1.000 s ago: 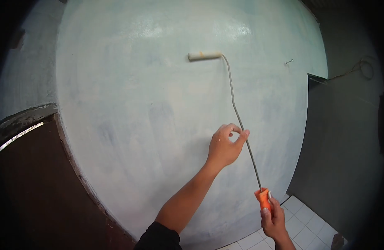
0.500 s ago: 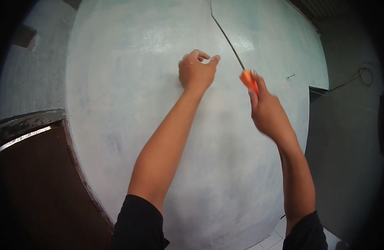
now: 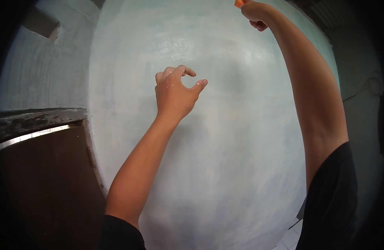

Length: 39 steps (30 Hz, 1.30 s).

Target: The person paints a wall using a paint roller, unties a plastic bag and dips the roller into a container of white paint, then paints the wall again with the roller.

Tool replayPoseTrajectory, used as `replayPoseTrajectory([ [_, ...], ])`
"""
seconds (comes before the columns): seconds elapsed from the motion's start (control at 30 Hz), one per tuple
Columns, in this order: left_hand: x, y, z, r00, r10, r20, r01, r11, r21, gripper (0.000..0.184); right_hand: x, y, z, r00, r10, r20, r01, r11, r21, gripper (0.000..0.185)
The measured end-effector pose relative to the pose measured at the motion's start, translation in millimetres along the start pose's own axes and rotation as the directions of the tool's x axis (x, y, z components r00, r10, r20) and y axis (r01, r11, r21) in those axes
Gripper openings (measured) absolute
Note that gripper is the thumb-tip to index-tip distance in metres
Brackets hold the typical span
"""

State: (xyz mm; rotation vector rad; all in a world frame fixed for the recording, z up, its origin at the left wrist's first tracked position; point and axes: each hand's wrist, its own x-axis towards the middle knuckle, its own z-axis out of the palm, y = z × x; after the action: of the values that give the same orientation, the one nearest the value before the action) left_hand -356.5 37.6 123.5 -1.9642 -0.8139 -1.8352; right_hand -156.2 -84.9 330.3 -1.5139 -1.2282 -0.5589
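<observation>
In front of the pale, patchily painted wall (image 3: 225, 137), my left hand (image 3: 174, 92) is raised with its fingers curved and thumb apart, holding nothing. White specks dot the back of that hand. At the top edge, my right hand (image 3: 258, 16) is closed around the orange handle (image 3: 239, 3) of a paint roller. Only a bit of this handle shows; the rod and head are beyond the frame. Wet-looking shine marks the wall near its upper part.
A dark brown door (image 3: 42, 183) stands at the lower left under a worn lintel (image 3: 38, 121). A grey wall (image 3: 362, 137) with a loop of wire (image 3: 371, 86) is on the right. White floor tiles (image 3: 292, 236) show at the bottom right.
My right hand has moved up with the paint roller, taking its rod out of view. My left hand has shifted left and slightly down, its fingers spread wider. The view has turned slightly.
</observation>
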Motion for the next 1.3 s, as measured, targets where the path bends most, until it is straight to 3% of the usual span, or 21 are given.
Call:
replayPoseTrajectory([
  [0.13, -6, -14, -26, 0.998, -0.051, 0.022, 0.052, 0.998, -0.035, 0.040, -15, -11, 12, 0.999, 0.038, 0.014, -0.039, 0.998, 0.058, 0.069],
  [0.2, -10, -19, -29, 0.997, -0.060, 0.051, 0.062, 0.997, -0.048, 0.041, -30, 9, 28, 0.996, -0.086, -0.012, 0.087, 0.994, 0.066, 0.063],
  [0.23, -11, -22, -30, 0.997, -0.060, 0.049, 0.063, 0.996, -0.063, 0.041, -43, 21, 40, 0.990, -0.127, -0.058, 0.131, 0.988, 0.077, 0.050],
  [0.33, -18, -27, -26, 0.995, -0.065, 0.074, 0.073, 0.992, -0.106, 0.042, -99, 57, 68, 0.989, -0.146, 0.010, 0.146, 0.989, 0.012, 0.056],
  [0.4, -28, -28, -19, 0.992, -0.068, 0.104, 0.082, 0.987, -0.136, 0.043, -158, 79, 87, 0.995, -0.064, 0.079, 0.063, 0.998, 0.010, 0.064],
  [0.47, -41, -27, -9, 0.994, -0.048, 0.099, 0.065, 0.982, -0.176, 0.039, -204, 149, 132, 0.919, -0.372, -0.128, 0.367, 0.928, -0.067, 0.071],
  [0.6, -75, -22, 15, 0.990, -0.011, 0.139, 0.040, 0.977, -0.209, 0.035, -361, 165, 139, 0.989, -0.080, 0.123, 0.076, 0.996, 0.037, 0.076],
  [0.67, -94, -23, 29, 0.992, 0.122, 0.012, -0.120, 0.987, -0.111, 0.032, -426, 174, 140, 0.986, -0.063, 0.158, 0.048, 0.994, 0.095, 0.076],
  [0.73, -111, -22, 36, 0.987, 0.160, -0.009, -0.160, 0.982, -0.101, 0.032, -475, 171, 129, 0.944, 0.097, 0.315, -0.119, 0.992, 0.049, 0.076],
  [0.87, -144, -17, 48, 0.991, 0.115, 0.068, -0.104, 0.984, -0.145, 0.031, -576, 196, 125, 0.916, 0.135, 0.379, -0.164, 0.985, 0.047, 0.075],
  [0.93, -160, -11, 55, 0.987, 0.120, 0.105, -0.104, 0.983, -0.151, 0.036, -590, 195, 115, 0.906, 0.149, 0.397, -0.178, 0.983, 0.039, 0.075],
  [1.0, -173, 0, 62, 0.983, 0.092, 0.162, -0.063, 0.982, -0.178, 0.039, -585, 175, 100, 0.742, 0.389, 0.546, -0.387, 0.914, -0.124, 0.078],
  [1.07, -175, 13, 67, 0.977, 0.067, 0.201, -0.026, 0.980, -0.198, 0.042, -581, 183, 99, 0.766, 0.349, 0.539, -0.342, 0.932, -0.117, 0.079],
  [1.13, -169, 26, 69, 0.940, -0.019, 0.341, 0.103, 0.967, -0.232, 0.046, -563, 188, 97, 0.819, 0.251, 0.516, -0.273, 0.961, -0.035, 0.078],
  [1.17, -166, 29, 70, 0.942, -0.018, 0.336, 0.101, 0.968, -0.231, 0.046, -554, 192, 98, 0.822, 0.247, 0.514, -0.268, 0.963, -0.034, 0.078],
  [1.23, -161, 35, 72, 0.942, -0.052, 0.332, 0.144, 0.955, -0.259, 0.045, -533, 199, 102, 0.934, 0.063, 0.352, -0.090, 0.994, 0.060, 0.075],
  [1.3, -156, 37, 69, 0.951, -0.075, 0.301, 0.159, 0.951, -0.267, 0.044, -499, 197, 103, 0.936, 0.055, 0.349, -0.070, 0.997, 0.031, 0.076],
])
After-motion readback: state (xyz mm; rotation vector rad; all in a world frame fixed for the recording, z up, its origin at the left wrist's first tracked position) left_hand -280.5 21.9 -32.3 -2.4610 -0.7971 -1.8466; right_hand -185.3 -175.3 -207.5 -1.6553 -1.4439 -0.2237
